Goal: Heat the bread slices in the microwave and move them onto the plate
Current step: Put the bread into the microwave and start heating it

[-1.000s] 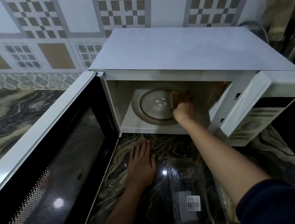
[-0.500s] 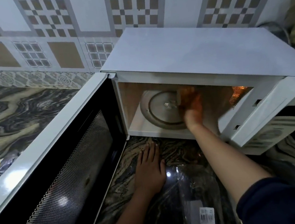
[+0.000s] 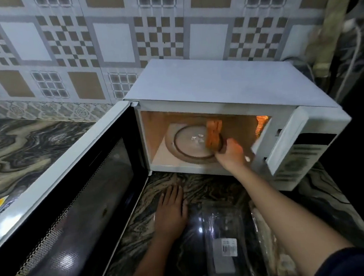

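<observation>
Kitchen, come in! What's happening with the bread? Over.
Left hand flat on counter. Right hand holds bread slices inside microwave. Door open, nothing blocking.

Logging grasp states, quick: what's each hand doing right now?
Left hand: open, flat on the countertop.
Right hand: holding the bread slices inside the microwave.

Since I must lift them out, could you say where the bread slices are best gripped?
Pinch the bread slices by their near end, coming in through the open front. They appear to stand on edge together on the right of the turntable, faces exposed left and right; the right hand grips them there.
</observation>
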`<state>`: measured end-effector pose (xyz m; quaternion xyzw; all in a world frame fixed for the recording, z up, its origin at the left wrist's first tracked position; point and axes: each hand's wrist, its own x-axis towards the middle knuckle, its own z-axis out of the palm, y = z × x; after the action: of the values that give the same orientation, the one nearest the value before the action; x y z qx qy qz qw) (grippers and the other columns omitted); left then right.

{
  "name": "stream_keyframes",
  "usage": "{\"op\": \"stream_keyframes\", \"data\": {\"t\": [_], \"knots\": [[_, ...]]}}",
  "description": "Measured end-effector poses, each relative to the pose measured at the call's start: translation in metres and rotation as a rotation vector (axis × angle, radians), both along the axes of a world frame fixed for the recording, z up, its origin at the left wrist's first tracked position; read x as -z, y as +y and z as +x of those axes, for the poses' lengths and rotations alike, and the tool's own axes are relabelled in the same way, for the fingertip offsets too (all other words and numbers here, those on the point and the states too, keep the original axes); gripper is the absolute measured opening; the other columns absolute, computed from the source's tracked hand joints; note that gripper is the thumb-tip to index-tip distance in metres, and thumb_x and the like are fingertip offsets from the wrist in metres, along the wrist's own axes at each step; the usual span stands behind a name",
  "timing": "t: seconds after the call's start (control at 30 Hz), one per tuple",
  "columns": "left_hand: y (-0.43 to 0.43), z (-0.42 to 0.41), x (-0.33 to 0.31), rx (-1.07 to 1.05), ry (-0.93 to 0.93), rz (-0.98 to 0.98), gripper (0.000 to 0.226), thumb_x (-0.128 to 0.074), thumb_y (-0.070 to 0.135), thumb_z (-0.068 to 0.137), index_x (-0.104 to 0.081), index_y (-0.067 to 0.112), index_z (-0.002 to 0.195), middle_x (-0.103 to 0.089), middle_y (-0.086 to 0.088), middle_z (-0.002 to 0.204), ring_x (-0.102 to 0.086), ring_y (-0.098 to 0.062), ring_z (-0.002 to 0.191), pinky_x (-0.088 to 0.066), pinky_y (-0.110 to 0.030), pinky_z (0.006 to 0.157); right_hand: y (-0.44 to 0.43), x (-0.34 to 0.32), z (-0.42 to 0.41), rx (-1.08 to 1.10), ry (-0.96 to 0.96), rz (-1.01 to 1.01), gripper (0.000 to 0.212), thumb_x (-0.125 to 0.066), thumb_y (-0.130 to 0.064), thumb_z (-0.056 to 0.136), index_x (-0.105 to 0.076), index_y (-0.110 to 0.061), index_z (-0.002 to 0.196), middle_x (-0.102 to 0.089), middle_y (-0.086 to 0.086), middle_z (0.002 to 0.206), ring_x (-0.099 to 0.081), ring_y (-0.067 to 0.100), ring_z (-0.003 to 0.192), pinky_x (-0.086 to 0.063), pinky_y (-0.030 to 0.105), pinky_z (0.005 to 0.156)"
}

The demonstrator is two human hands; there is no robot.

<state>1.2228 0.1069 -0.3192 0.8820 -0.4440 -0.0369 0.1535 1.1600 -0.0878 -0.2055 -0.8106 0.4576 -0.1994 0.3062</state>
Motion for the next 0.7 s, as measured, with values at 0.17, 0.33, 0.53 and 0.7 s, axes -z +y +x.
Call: {"op": "stream_keyframes", "data": {"t": [0.17,0.33,0.53,0.7], "knots": [[0.042,-0.033,0.004,-0.035,0.009,0.047,0.081,0.006,0.051,0.078,-0.018,0.017,0.149,-0.013,0.003,0.157,-0.013,-0.015,0.146,-0.002,-0.028,0.116,0.026,-0.014,-0.071,-0.084,-0.031,-0.092,0.042,-0.06,-0.012,0.086,-0.049,-0.006,0.126,-0.053,0.015,0.127,-0.051,0.03,0.117,-0.042,0.034,0.095],[0.084,-0.085,0.002,-0.114,-0.039,0.024,0.074,-0.008,0.046,0.084,-0.04,0.011,0.14,-0.038,-0.005,0.149,-0.035,-0.022,0.138,-0.023,-0.039,0.114,0.068,-0.006,-0.154,-0.117,-0.117,-0.124,0.028,-0.057,-0.01,0.087,-0.053,-0.006,0.115,-0.055,0.011,0.119,-0.052,0.024,0.112,-0.039,0.024,0.087],[0.117,-0.153,-0.001,-0.15,0.002,0.059,0.074,-0.003,0.045,0.085,-0.02,0.01,0.148,-0.017,-0.006,0.157,-0.012,-0.02,0.146,-0.011,-0.037,0.118,0.12,0.022,-0.25,-0.129,-0.155,-0.267,0.013,-0.055,-0.003,0.084,-0.06,-0.001,0.095,-0.059,0.014,0.101,-0.055,0.027,0.095,-0.037,0.024,0.078],[0.132,-0.199,-0.001,-0.215,0.096,-0.08,0.065,-0.021,0.039,0.09,-0.034,0.003,0.143,-0.031,-0.013,0.152,-0.027,-0.027,0.141,-0.021,-0.037,0.116,0.137,0.053,-0.286,-0.213,0.059,-0.215,0.019,-0.052,-0.013,0.088,-0.06,-0.006,0.104,-0.055,0.008,0.107,-0.053,0.023,0.1,-0.041,0.027,0.077]]}}
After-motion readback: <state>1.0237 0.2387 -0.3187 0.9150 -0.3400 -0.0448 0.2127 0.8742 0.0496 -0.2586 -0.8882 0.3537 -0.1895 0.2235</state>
